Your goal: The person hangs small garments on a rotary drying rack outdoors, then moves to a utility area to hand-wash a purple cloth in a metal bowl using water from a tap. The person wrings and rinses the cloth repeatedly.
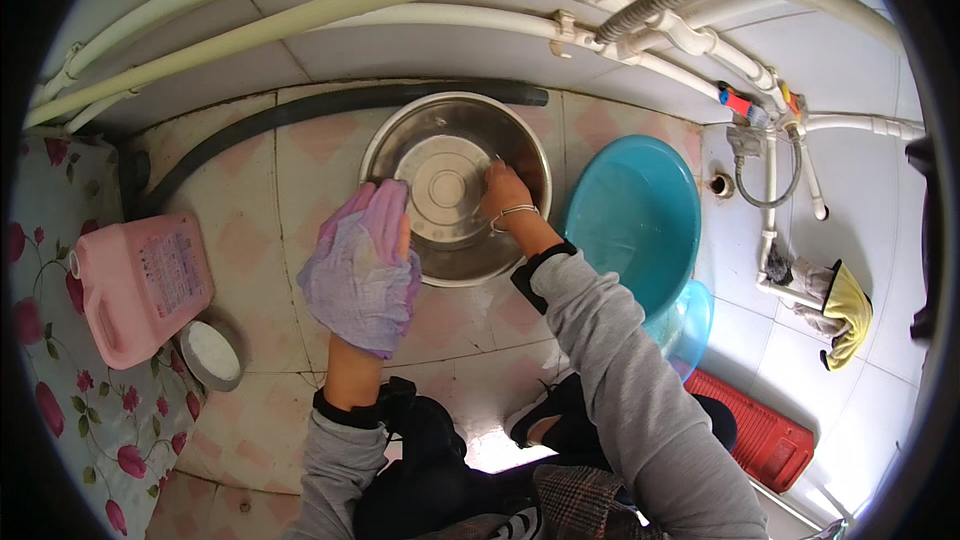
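Observation:
A round stainless steel basin [448, 190] stands on the tiled floor before me. Over the back of my left hand [367, 270] lies a thin purple cloth [352, 281], with folds of it along the fingers. This hand is at the basin's left rim and grips the cloth; its fingertips are partly covered. My right hand [506, 189], wearing a silver bangle [513, 215] at the wrist, reaches inside the basin near its right wall. Its fingers are curled downward, and what they hold or touch is hidden.
Right of the steel basin stands a teal plastic basin [634, 225], with a clear blue basin [694, 330] beside it. A red washboard [757, 431] lies lower right. At left are a pink jug [142, 285] and a bowl of white matter [213, 350]. A dark hose [315, 106] runs behind.

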`<action>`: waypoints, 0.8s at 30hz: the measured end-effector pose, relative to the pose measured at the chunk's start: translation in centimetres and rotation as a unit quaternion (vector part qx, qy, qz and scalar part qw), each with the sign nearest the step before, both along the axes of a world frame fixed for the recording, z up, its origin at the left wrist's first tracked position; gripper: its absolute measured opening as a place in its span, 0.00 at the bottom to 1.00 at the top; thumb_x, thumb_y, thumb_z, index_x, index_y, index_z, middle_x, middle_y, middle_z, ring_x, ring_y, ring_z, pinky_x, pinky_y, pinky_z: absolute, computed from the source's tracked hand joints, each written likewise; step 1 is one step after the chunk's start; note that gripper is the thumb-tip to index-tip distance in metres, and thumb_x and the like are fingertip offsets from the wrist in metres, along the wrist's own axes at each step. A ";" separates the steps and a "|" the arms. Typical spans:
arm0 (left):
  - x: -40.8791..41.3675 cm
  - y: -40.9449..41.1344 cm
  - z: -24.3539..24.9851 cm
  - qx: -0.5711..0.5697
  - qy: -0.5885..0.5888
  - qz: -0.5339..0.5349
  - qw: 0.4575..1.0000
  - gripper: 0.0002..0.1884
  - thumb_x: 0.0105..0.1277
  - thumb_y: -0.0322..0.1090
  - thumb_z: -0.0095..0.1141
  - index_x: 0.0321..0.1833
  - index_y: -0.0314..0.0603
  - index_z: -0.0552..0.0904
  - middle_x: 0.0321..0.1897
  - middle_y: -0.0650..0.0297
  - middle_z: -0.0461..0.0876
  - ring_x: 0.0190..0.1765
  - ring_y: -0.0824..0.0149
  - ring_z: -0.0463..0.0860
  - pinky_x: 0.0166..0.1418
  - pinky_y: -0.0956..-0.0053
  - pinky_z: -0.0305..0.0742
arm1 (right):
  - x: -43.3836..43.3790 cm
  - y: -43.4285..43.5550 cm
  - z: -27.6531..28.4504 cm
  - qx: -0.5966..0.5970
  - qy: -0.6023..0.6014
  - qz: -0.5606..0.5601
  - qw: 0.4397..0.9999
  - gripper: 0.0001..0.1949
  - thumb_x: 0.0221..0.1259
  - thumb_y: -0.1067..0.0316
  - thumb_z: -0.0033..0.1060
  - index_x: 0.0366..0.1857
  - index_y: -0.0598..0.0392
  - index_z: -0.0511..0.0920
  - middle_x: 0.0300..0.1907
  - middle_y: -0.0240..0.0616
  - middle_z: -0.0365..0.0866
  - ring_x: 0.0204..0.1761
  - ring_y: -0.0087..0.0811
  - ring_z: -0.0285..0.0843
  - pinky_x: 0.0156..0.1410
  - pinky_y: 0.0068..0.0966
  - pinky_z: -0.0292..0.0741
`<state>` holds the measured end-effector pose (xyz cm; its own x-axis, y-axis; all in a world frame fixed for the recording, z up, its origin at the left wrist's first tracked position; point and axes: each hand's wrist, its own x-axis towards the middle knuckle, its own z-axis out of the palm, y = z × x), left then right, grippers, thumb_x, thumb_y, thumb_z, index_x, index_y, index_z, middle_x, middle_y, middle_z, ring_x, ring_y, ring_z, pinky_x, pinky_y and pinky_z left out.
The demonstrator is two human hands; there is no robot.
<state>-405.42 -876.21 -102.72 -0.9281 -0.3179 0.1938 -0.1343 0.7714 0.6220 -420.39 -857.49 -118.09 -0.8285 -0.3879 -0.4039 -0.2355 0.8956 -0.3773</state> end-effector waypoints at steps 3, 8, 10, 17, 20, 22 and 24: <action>0.0 -0.4 -0.7 -0.023 0.018 -0.009 1.000 0.19 0.68 0.29 0.54 0.62 0.41 0.78 0.60 0.60 0.80 0.63 0.60 0.78 0.67 0.67 0.69 | 3.6 -1.8 -1.8 -0.043 -0.019 0.146 0.988 0.14 0.55 0.75 0.55 0.46 0.65 0.75 0.45 0.60 0.80 0.49 0.57 0.80 0.57 0.41 0.78; -0.6 -0.3 -0.6 -0.116 0.018 -0.013 0.993 0.18 0.67 0.30 0.55 0.60 0.43 0.80 0.57 0.61 0.82 0.62 0.60 0.78 0.65 0.67 0.71 | 2.7 -1.7 -0.1 -0.056 -0.019 0.067 0.996 0.11 0.59 0.72 0.52 0.44 0.63 0.78 0.44 0.58 0.81 0.48 0.58 0.80 0.54 0.45 0.77; -0.8 0.4 -1.1 -0.082 0.027 0.000 0.996 0.18 0.67 0.30 0.56 0.60 0.43 0.80 0.57 0.61 0.82 0.62 0.60 0.78 0.65 0.67 0.71 | 1.6 -2.0 2.3 -0.238 -0.148 -0.148 0.949 0.07 0.64 0.73 0.52 0.43 0.59 0.77 0.32 0.41 0.80 0.36 0.37 0.81 0.44 0.31 0.76; -0.1 0.6 0.8 -0.011 0.047 -0.018 0.999 0.17 0.69 0.33 0.56 0.59 0.39 0.80 0.57 0.58 0.81 0.61 0.58 0.78 0.65 0.67 0.72 | 9.0 -6.1 16.9 -0.447 0.014 0.138 0.884 0.11 0.64 0.77 0.51 0.49 0.59 0.76 0.47 0.44 0.79 0.50 0.41 0.78 0.59 0.36 0.73; 0.2 1.6 0.5 -0.033 0.025 -0.042 0.998 0.18 0.70 0.36 0.55 0.61 0.37 0.78 0.59 0.56 0.80 0.61 0.56 0.78 0.65 0.66 0.71 | 9.1 -7.0 17.2 -0.350 0.133 0.239 0.896 0.19 0.67 0.70 0.49 0.61 0.61 0.72 0.62 0.51 0.74 0.69 0.51 0.66 0.74 0.47 0.59; 0.2 2.6 0.5 -0.033 0.023 -0.064 0.997 0.19 0.70 0.36 0.54 0.61 0.37 0.77 0.59 0.56 0.80 0.62 0.56 0.78 0.65 0.66 0.71 | 6.5 -6.8 16.0 -0.306 0.164 0.201 0.916 0.22 0.66 0.67 0.51 0.63 0.62 0.71 0.66 0.53 0.70 0.73 0.51 0.59 0.77 0.48 0.50; 0.8 3.1 0.1 -0.033 0.016 -0.086 0.996 0.20 0.70 0.36 0.54 0.62 0.37 0.77 0.60 0.55 0.79 0.62 0.56 0.78 0.65 0.65 0.71 | 6.2 -6.3 16.4 -0.324 0.095 0.176 0.925 0.25 0.68 0.62 0.49 0.66 0.62 0.69 0.70 0.53 0.65 0.77 0.50 0.53 0.79 0.50 0.46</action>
